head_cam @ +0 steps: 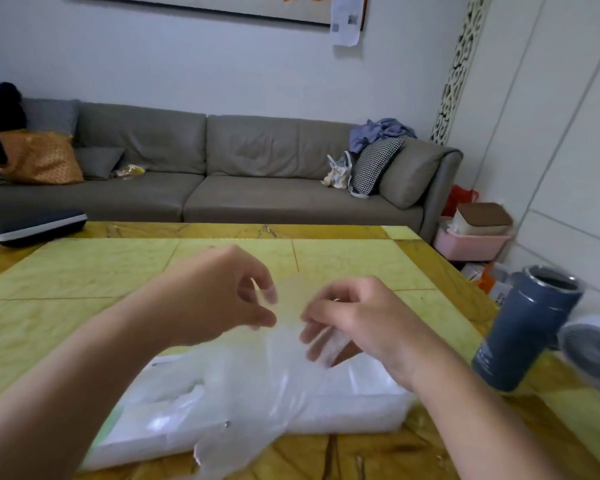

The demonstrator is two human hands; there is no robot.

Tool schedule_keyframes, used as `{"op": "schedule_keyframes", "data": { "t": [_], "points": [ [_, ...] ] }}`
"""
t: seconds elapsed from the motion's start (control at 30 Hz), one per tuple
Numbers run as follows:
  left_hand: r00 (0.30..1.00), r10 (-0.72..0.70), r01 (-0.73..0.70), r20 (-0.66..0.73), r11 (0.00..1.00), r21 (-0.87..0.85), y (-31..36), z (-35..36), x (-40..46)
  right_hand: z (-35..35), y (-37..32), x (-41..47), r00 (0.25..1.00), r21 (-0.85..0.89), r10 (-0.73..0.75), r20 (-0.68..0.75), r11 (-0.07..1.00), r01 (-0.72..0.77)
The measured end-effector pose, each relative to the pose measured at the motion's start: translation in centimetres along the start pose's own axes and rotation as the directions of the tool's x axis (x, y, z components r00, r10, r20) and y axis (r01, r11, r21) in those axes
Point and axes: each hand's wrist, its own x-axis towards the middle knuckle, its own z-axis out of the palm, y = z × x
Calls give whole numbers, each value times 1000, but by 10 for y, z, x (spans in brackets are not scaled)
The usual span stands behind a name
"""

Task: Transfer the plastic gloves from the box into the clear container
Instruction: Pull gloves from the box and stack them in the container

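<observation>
A thin clear plastic glove (278, 372) hangs between my two hands above the table. My left hand (219, 296) pinches its top edge with thumb and fingers. My right hand (350, 317) pinches the same edge a little to the right, with the film bunched under its fingers. The glove's loose end drapes down over a flat white box (368, 407) that lies on the table in front of me. The box looks partly covered by more clear film at its left. I see no separate clear container.
A dark blue open tumbler (523, 330) stands at the table's right edge, beside a small white fan (593, 348). The yellow-green tabletop (84, 278) stretches ahead. A grey sofa (222, 174) lies beyond, and a dark flat case (35, 226) sits at the far left.
</observation>
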Motion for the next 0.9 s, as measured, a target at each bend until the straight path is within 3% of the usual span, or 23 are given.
{"op": "schedule_keyframes", "data": {
  "t": [0.1,0.17,0.23,0.3,0.33,0.4,0.47,0.53,0.6,0.77,0.9],
  "points": [
    [999,50,-48,-8,991,128,22,12,15,-11,12,3,999,-125,32,-44,991,-37],
    [981,127,-80,-145,953,293,30,26,23,-20,23,5,991,-115,60,-117,991,-73],
    [887,332,-166,-320,878,450,33,45,23,-28,38,10,974,-48,87,-207,994,-99],
    [844,419,-254,-334,862,438,40,66,15,-33,53,13,954,3,132,-269,991,-136],
    [876,390,-260,-285,878,402,40,78,12,-34,59,16,946,21,151,-286,988,-152],
    [970,203,-158,-136,946,284,30,104,9,-36,71,19,934,13,175,-312,984,-180],
    [997,69,-58,-37,968,243,13,123,12,-38,81,20,922,-130,142,-360,971,-200],
    [999,11,-19,35,969,246,2,131,19,-42,90,21,922,-412,52,-383,884,-220],
    [995,-26,3,93,973,231,-3,132,27,-42,90,18,923,-584,26,-385,767,-265],
    [957,-119,40,265,957,287,0,129,39,-39,78,9,933,-753,48,-358,576,-318],
    [939,-151,45,309,945,323,6,138,48,-36,69,2,927,-782,81,-365,514,-353]
  ]
}}
